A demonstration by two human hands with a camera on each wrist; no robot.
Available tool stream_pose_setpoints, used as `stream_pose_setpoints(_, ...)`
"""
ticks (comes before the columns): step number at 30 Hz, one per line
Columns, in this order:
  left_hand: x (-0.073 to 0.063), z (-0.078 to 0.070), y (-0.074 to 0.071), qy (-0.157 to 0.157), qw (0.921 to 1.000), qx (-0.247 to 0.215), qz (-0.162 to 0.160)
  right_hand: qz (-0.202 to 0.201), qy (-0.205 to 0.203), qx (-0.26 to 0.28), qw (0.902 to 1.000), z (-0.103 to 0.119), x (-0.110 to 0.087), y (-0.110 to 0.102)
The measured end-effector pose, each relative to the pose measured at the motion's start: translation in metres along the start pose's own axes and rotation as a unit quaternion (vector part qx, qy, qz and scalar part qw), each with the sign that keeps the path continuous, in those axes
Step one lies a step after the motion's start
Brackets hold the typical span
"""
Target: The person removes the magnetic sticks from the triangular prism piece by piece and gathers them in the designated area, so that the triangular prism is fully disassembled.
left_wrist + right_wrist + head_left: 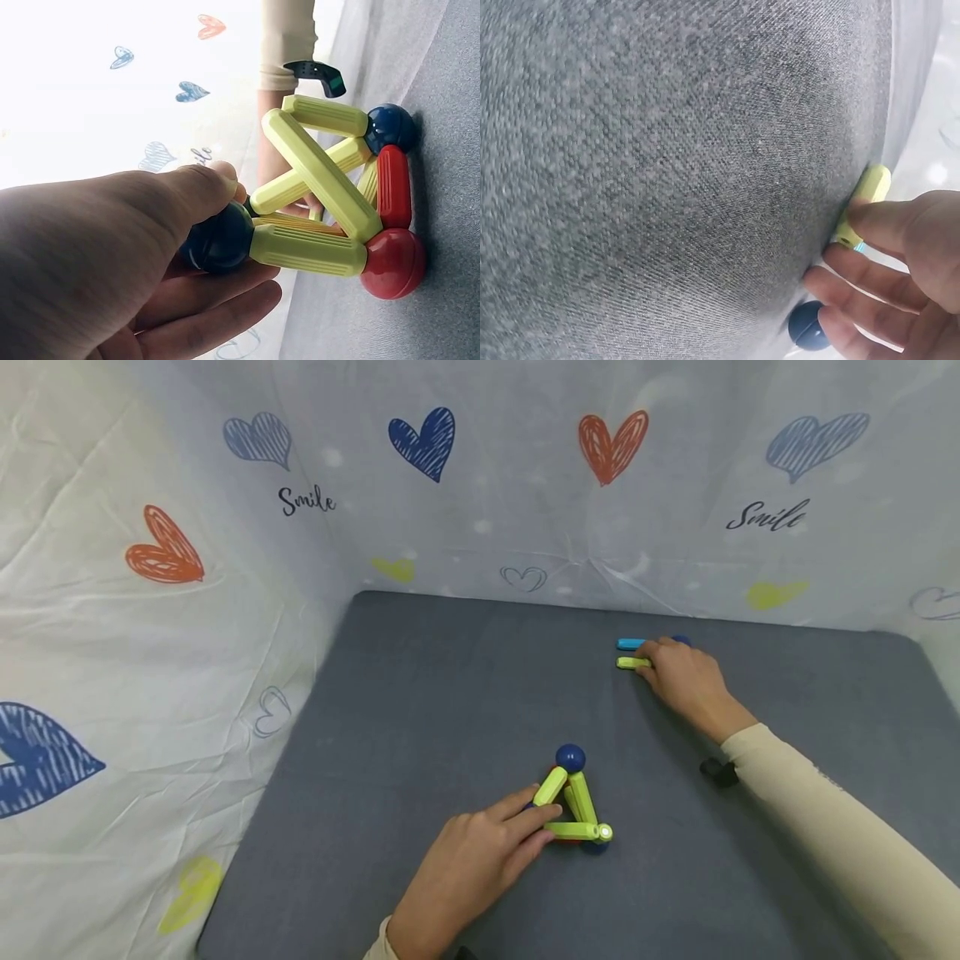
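In the head view, my left hand (476, 860) holds a small frame of yellow-green magnetic rods (574, 832) and balls near the table's front. The left wrist view shows thumb and fingers gripping its dark blue ball (217, 238). A red ball (393, 262), a red rod (394, 187) and another blue ball (391, 127) form the side by the table. Far back, my right hand (686, 681) pinches a loose yellow-green magnetic rod (874, 184) between thumb and fingers. A light blue rod (631, 644) lies just behind it, and a loose blue ball (808, 325) is beside the fingertips.
The grey table (420, 693) has a raised cloth backdrop (510, 510) with printed hearts along its back and left. A black band (718, 772) sits at my right wrist. The rod frame stands at the table's middle front, between my arms.
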State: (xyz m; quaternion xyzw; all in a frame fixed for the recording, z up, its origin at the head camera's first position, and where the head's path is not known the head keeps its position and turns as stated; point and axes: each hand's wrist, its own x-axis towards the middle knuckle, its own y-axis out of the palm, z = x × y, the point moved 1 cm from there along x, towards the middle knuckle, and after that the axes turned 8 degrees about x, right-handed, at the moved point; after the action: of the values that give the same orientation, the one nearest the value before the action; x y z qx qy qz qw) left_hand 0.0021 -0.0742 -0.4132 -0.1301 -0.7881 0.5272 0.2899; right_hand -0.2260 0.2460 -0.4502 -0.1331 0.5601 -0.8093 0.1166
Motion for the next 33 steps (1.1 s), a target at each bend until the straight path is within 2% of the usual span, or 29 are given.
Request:
stream_pose_setpoints(8, -0.001, -0.001, 0.001, 0.005, 1.0, -0.002, -0.006, 0.002, 0.012, 0.0, 0.9999, 0.002, -0.007, -0.006)
stream_pose_setpoints(12, -0.001, -0.002, 0.0, 0.003, 1.0, -0.005, -0.006, -0.029, 0.0, 0.0, 0.9996, 0.009, -0.017, -0.012)
stream_pose_setpoints(16, -0.001, -0.002, 0.0, 0.004, 0.9999, 0.002, -0.01, -0.058, -0.022, -0.001, 0.9981, 0.023, -0.034, -0.021)
stream_pose_setpoints(20, -0.001, -0.002, 0.0, 0.002, 1.0, 0.003, -0.008, -0.063, -0.038, 0.003, 0.9973, 0.044, -0.055, -0.033)
stream_pose_setpoints(23, -0.001, -0.002, -0.001, 0.001, 1.0, 0.005, -0.008, -0.071, -0.067, 0.01, 0.9952, 0.062, -0.073, -0.04)
stream_pose_setpoints(26, -0.001, -0.001, -0.001, -0.003, 0.9999, 0.006, -0.009, -0.062, -0.097, 0.024, 0.9931, 0.08, -0.09, -0.043)
stream_pose_setpoints(33, 0.0, -0.001, -0.001, -0.005, 1.0, -0.001, 0.002, 0.004, -0.131, 0.086, 0.9877, 0.111, -0.13, -0.044)
